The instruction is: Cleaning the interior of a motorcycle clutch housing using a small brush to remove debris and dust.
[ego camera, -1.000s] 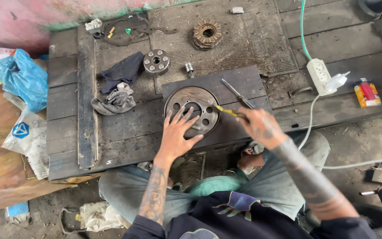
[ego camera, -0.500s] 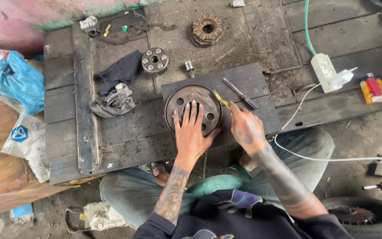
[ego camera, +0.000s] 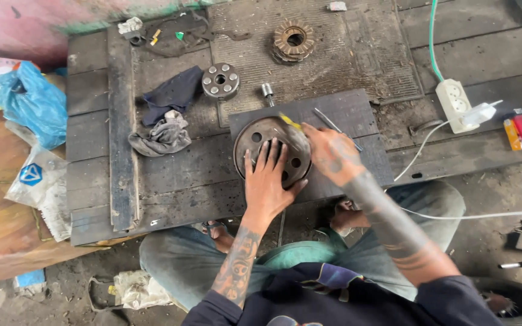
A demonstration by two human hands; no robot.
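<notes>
A round, dark metal disc with holes (ego camera: 260,134) lies on a dark board (ego camera: 357,111) on the wooden platform. My left hand (ego camera: 268,180) presses flat on the disc's near half, fingers spread. My right hand (ego camera: 332,154) grips a yellow-handled tool (ego camera: 291,122) whose tip rests on the disc's upper right part. A thin metal rod (ego camera: 332,125) lies on the board just beyond my right hand.
A small hub with several holes (ego camera: 220,81), a short bolt (ego camera: 267,92), a toothed gear part (ego camera: 293,38) and dark rags (ego camera: 165,121) lie on the platform. A white power strip (ego camera: 455,104) sits right, blue plastic bags (ego camera: 28,102) left.
My left hand slid further onto the disc and flattened. My right hand moved left, bringing the yellow-handled tool over the disc.
</notes>
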